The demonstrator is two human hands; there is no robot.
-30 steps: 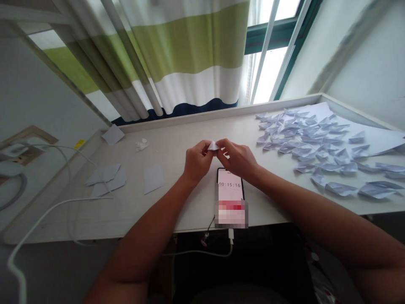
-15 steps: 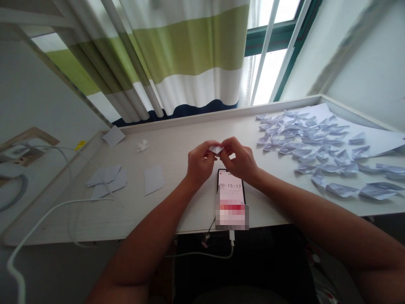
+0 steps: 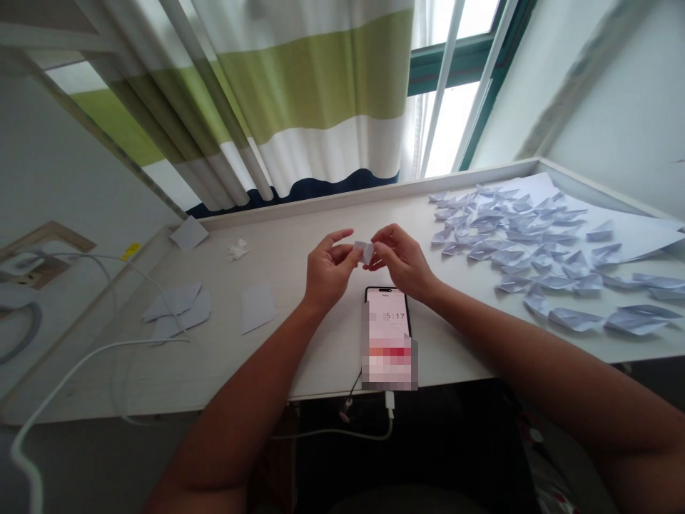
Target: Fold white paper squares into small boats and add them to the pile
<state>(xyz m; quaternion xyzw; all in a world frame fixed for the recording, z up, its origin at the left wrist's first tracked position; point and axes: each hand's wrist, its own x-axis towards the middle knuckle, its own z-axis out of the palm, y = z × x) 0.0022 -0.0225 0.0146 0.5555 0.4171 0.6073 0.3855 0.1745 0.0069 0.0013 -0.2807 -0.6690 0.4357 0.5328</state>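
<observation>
One folded paper (image 3: 364,251), mid-frame, pinched by my left hand (image 3: 327,275) and right hand (image 3: 405,262).
Likely light, easily crushed; best held by its edges.

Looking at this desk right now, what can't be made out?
All in the head view:
Held paper: partly covered by fingers of the left hand; grip of the right hand too small to judge.
Phone: lower screen blurred by pixelation.
Folded papers: count hidden by overlap; some cut off by the right edge.
Yellow patch: any print too small.
</observation>
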